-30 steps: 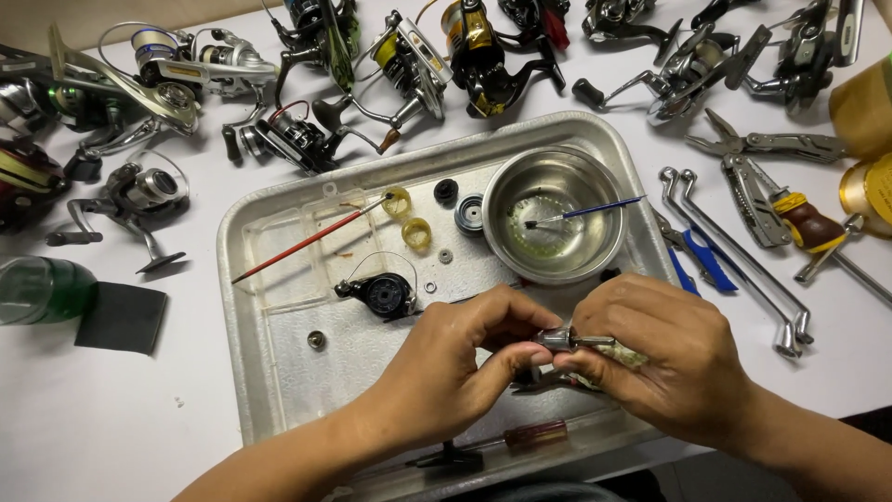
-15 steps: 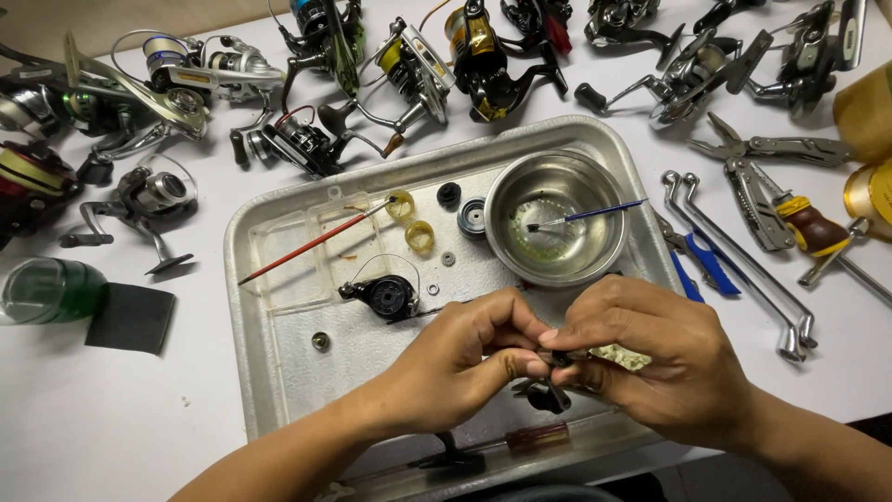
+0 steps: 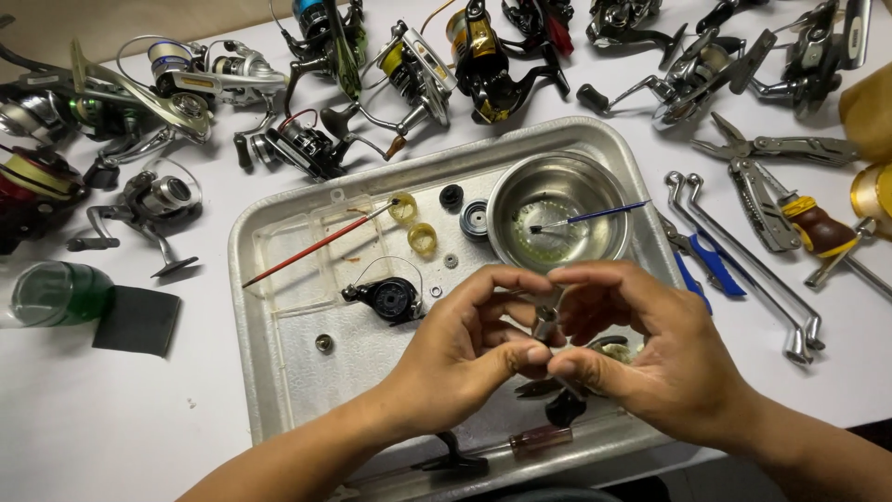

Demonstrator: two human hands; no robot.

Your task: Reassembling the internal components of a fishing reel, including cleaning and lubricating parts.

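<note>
Over a metal tray [image 3: 279, 372] on a white table [image 3: 111, 437], a person is working a small metal part [image 3: 544, 323] between both hands. The left hand [image 3: 460, 367] is pinching it from one side, thumb and forefinger closed on it, while the right hand [image 3: 650, 358] is meeting it fingertip to fingertip, its fingers closed on the same part and on something pale and partly hidden beneath the palm. The part is being held above the tray's near half, just in front of a steel bowl [image 3: 557, 209].

The job is looking well under way but far from over. Loose pieces are lying spread across the tray: a black round housing [image 3: 390, 297], two yellow rings [image 3: 413, 223], a dark spool [image 3: 476, 219], washers and a bearing [image 3: 323, 343]. A red brush [image 3: 316, 246] is resting across a clear lid, and a blue brush [image 3: 595, 216] is leaning in the bowl, which is holding a little greenish liquid. A screwdriver [image 3: 539, 437] and a dark handle are lying at the tray's near edge. None of these pieces is joined to another yet.

Beyond the tray, many fishing reels [image 3: 465, 56] are lining the table's far side, apparently whole. Pliers [image 3: 771, 153], bent wrenches [image 3: 743, 251] and a green bottle [image 3: 56, 293] are lying off to the sides, untouched.
</note>
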